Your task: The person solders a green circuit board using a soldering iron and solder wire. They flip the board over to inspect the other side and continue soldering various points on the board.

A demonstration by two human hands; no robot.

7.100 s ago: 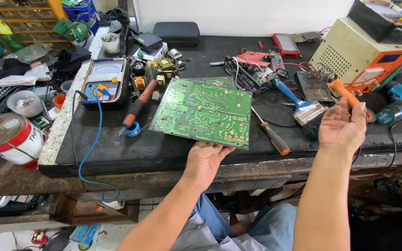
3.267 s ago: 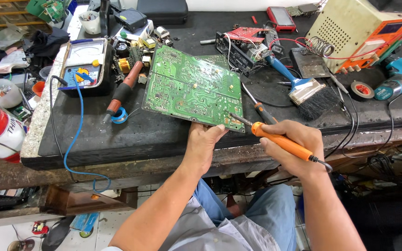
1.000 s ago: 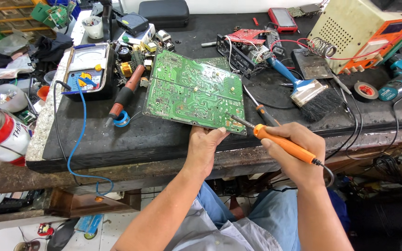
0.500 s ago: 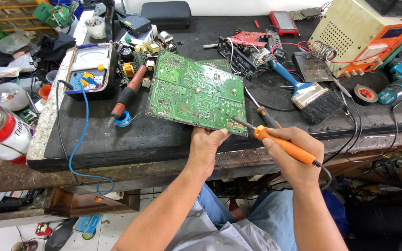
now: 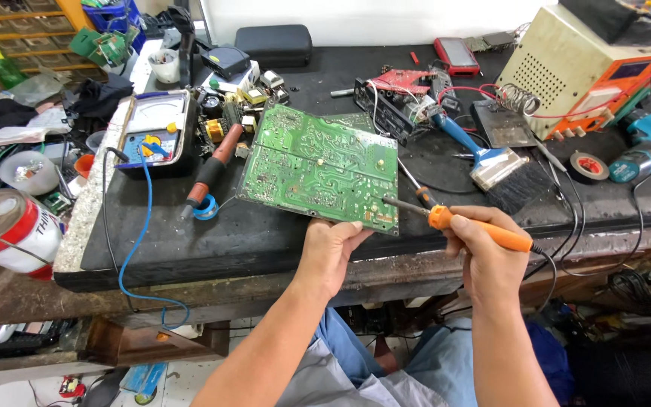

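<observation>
one green circuit board (image 5: 318,169) (solder side up), tilted, silver traces

Both forearms were bare to the elbow, with no watch, ring or glove on the left hand (image 5: 331,249) or the right hand (image 5: 489,252), and the person wore a pale grey shirt above blue trousers.

Power supply box (image 5: 566,68) cropped at top; soldering iron (image 5: 484,230) grip under fingers.
</observation>
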